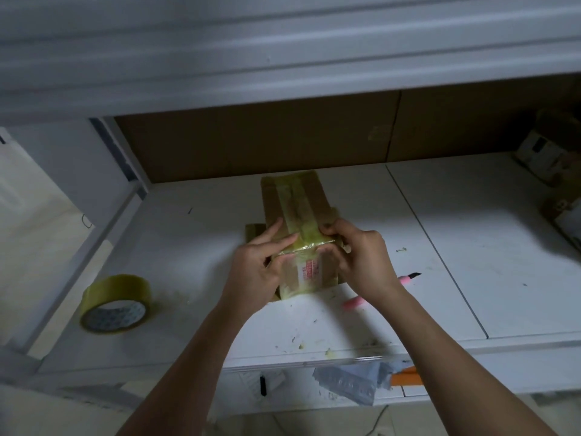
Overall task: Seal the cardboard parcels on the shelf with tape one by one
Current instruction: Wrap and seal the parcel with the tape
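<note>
A small cardboard parcel (pixel 295 202) stands on the white shelf (pixel 471 247), with yellowish clear tape running along its top and down its near face. My left hand (pixel 257 265) lies on the parcel's near left corner with straight fingers pressing the tape on top. My right hand (pixel 358 256) holds the near right corner, fingers curled over the tape at the edge. A roll of clear tape (pixel 114 305) sits flat on the shelf to the left, apart from both hands.
A pink utility knife (pixel 405 280) lies on the shelf under my right wrist. More cardboard boxes (pixel 553 158) stand at the far right. Brown cardboard (pixel 267 143) lines the shelf's back. Plastic bags (pixel 349 382) lie on a lower level by the front edge.
</note>
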Available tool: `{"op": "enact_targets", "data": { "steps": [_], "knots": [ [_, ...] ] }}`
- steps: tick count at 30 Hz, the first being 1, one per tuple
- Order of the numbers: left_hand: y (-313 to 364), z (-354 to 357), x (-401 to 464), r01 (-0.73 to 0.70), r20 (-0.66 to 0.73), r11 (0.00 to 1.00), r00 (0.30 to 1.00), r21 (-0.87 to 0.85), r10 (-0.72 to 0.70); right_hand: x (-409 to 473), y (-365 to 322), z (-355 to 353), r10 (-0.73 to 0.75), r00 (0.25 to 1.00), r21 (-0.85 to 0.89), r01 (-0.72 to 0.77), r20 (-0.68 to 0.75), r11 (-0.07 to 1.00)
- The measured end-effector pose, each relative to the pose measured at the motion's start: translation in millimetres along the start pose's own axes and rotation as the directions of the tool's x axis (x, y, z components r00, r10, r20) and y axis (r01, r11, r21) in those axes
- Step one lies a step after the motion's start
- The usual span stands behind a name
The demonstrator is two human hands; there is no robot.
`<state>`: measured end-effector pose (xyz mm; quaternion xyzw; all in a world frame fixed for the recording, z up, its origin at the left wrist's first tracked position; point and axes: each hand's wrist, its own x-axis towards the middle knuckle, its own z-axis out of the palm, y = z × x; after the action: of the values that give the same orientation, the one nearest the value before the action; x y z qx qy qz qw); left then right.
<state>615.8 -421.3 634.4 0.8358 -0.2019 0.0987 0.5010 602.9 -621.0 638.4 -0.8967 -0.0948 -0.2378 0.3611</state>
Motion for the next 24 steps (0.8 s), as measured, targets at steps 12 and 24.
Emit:
{"op": "enact_targets", "data": {
  "steps": [12, 24],
  "knots": [
    [10.6, -57.3, 17.5, 0.183, 0.575, 0.981, 0.809, -0.056, -0.118, 8.9, 20.6, -56.3, 0.004, 0.789, 0.310, -0.247, 0.615, 0.918],
    [9.2, -17.0, 0.9, 0.056, 0.107, 0.978, 0.994, -0.199, -0.035, 0.4, 20.4, -9.7, -0.051, 0.997, 0.303, 0.030, 0.063, 0.952]
  ]
}}
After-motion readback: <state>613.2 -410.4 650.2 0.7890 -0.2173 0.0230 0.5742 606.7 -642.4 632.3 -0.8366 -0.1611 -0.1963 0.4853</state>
